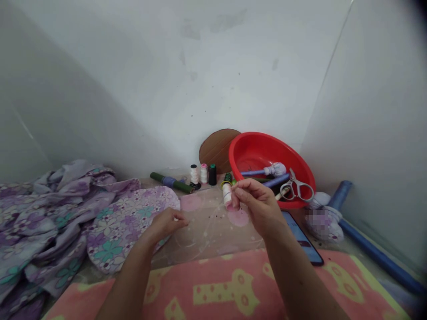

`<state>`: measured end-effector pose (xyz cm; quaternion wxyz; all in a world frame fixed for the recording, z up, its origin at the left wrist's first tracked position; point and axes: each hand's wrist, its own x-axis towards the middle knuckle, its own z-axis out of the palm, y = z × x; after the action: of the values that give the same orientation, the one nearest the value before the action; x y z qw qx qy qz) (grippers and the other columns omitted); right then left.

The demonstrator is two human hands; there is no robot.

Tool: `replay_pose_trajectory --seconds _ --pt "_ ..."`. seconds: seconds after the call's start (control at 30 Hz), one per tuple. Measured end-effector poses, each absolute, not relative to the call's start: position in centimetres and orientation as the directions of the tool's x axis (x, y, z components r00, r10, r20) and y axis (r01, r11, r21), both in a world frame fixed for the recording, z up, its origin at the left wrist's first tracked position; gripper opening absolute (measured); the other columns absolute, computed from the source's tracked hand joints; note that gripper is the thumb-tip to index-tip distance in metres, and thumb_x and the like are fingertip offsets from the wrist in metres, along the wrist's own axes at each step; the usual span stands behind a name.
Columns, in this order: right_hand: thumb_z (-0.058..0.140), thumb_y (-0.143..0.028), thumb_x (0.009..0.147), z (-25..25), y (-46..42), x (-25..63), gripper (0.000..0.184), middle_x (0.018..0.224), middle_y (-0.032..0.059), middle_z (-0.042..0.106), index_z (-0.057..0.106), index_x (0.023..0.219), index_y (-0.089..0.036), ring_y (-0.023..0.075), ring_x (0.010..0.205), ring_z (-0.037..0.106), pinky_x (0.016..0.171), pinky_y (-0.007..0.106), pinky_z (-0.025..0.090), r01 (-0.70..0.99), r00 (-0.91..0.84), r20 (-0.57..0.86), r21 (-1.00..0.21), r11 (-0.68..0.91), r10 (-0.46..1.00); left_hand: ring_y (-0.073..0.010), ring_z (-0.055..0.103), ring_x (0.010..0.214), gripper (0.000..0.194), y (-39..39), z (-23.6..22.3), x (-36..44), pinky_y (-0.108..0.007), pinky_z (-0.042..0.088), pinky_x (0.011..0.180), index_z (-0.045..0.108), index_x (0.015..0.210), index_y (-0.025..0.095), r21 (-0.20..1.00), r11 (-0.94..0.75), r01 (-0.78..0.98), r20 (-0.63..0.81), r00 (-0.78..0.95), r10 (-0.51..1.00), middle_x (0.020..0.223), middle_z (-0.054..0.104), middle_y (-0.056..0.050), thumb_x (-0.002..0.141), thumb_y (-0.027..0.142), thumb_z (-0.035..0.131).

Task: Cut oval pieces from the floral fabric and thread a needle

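Note:
My right hand [256, 206] is raised and pinches a white thread spool [227, 195] at its fingertips. My left hand [167, 223] sits to the left with its fingers pinched together, and a fine pale thread seems to reach them from the spool. Under both hands lies a clear plastic sheet [208, 233] with pink round patches, and loose thread loops rest on it. A round piece of purple-and-white floral cloth [130, 226] lies just left of my left hand.
A red plastic basin [256, 151] holds scissors [295, 189] and wrapped rods. Several thread spools [203, 174] stand by the wall. A phone [303, 238] lies under my right forearm. Floral cloth [43, 222] is heaped left, a pink mat [233, 289] lies in front, and a blue tube [376, 249] runs right.

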<state>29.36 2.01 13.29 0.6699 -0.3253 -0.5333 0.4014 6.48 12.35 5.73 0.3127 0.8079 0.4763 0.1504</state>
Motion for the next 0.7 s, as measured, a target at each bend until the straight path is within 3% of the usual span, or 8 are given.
replay_pose_trajectory --seconds 0.13,0.33,0.43,0.57,0.7 --pt "0.053 -0.020 0.072 13.7 1.5 29.2 0.003 0.048 -0.0061 0.049 0.055 0.073 -0.019 0.0068 0.045 0.046 0.064 0.030 0.044 -0.325 0.002 0.521 -0.807 0.493 0.854 -0.0168 0.057 0.072 0.020 12.2 6.5 6.2 -0.021 0.037 0.064 0.066 0.063 0.020 0.608 -0.442 0.659 -0.016 0.567 0.823 0.076 0.066 -0.001 0.063 0.034 0.053" --pt "0.053 -0.021 0.070 14.3 1.0 29.4 0.003 0.046 -0.0062 0.047 0.056 0.070 -0.021 0.0075 0.043 0.044 0.068 0.037 0.045 -0.385 0.038 0.580 -0.743 0.548 0.814 -0.0175 0.057 0.074 0.019 12.3 6.6 5.8 -0.023 0.038 0.067 0.066 0.065 0.021 0.528 -0.436 0.729 -0.057 0.542 0.838 0.077 0.066 -0.002 0.063 0.035 0.054" --pt "0.054 -0.023 0.070 14.6 0.6 29.7 0.003 0.046 -0.0057 0.047 0.056 0.071 -0.021 0.0084 0.044 0.045 0.067 0.037 0.046 -0.362 0.063 0.575 -0.748 0.556 0.815 -0.0206 0.057 0.076 0.025 12.3 6.5 5.2 -0.026 0.038 0.068 0.066 0.078 0.022 0.427 -0.378 0.821 -0.078 0.450 0.890 0.081 0.066 -0.003 0.062 0.036 0.053" --pt "0.054 -0.022 0.069 15.1 0.2 30.2 0.002 0.045 -0.0059 0.046 0.056 0.070 -0.020 0.0083 0.043 0.045 0.058 0.032 0.047 -0.382 0.049 0.547 -0.763 0.522 0.836 -0.0238 0.049 0.097 0.041 11.9 7.2 5.2 -0.030 0.034 0.081 0.057 0.104 0.021 0.289 -0.446 0.847 0.083 0.442 0.893 0.105 0.059 -0.005 0.063 0.024 0.052" --pt "0.054 -0.021 0.069 15.5 0.1 30.9 0.002 0.045 -0.0056 0.045 0.056 0.070 -0.020 0.0083 0.042 0.046 0.054 0.030 0.046 -0.402 0.020 0.531 -0.771 0.493 0.847 -0.0205 0.047 0.103 0.046 11.7 8.3 8.2 -0.028 0.031 0.087 0.052 0.111 0.021 0.302 -0.538 0.787 0.134 0.524 0.841 0.115 0.053 -0.005 0.065 0.016 0.048"
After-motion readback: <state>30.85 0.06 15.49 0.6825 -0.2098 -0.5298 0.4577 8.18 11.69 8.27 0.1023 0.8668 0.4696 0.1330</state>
